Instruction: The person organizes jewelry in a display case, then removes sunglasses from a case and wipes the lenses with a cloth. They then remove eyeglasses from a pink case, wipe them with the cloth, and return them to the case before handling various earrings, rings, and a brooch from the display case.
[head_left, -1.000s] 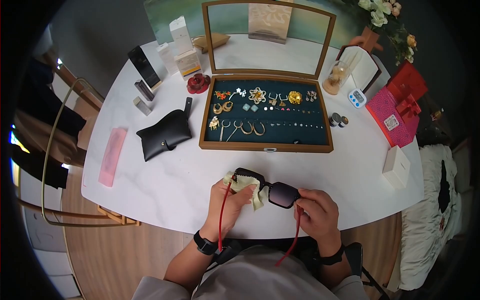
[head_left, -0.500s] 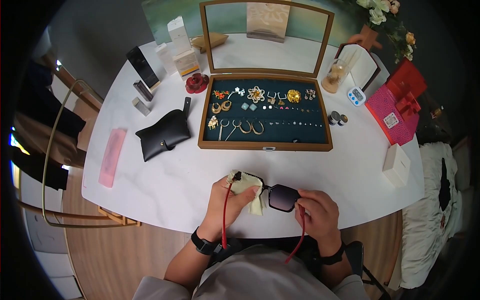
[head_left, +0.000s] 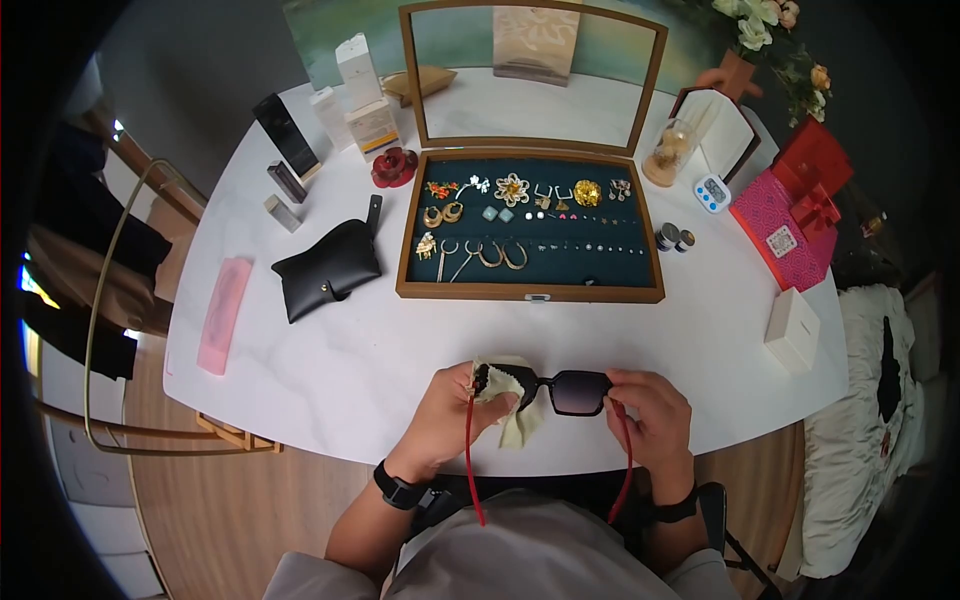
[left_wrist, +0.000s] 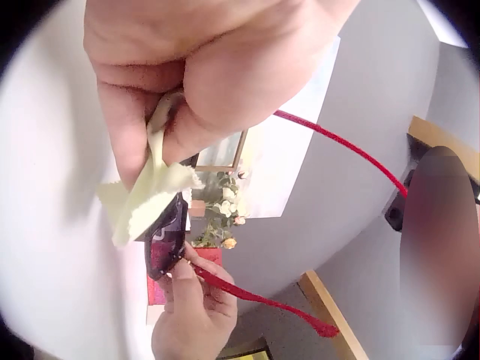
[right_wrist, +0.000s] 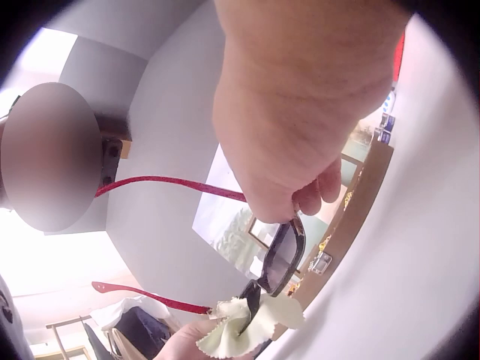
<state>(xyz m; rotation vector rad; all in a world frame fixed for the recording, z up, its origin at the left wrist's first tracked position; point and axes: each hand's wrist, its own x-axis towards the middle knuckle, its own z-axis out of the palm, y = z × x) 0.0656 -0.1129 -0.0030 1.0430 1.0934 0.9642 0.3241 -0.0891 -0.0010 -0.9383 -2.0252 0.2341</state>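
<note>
A pair of sunglasses [head_left: 579, 393] with a black frame, dark lenses and red temples is held over the near side of the table, its temples pointing toward the person. My left hand [head_left: 446, 415] pinches one lens through a pale yellow-green cloth [head_left: 520, 428], the thumb on the near face. Folds of the cloth hide most of that lens. At the other end, my right hand [head_left: 655, 415] grips the frame by the hinge with thumb and fingers. In the left wrist view the cloth [left_wrist: 142, 202] hangs in folds from between thumb and fingers.
Beyond the hands stands a lidded jewelry box [head_left: 530, 293] holding earrings and brooches. A black pouch [head_left: 330, 270] and a pink case [head_left: 224, 315] lie to the left. A white box [head_left: 793, 335] and a pink gift bag [head_left: 785, 235] are on the right.
Both hands have shifted slightly right with the sunglasses, which now sit more level. The cloth has moved over the left lens, and its loose end hangs lower.
</note>
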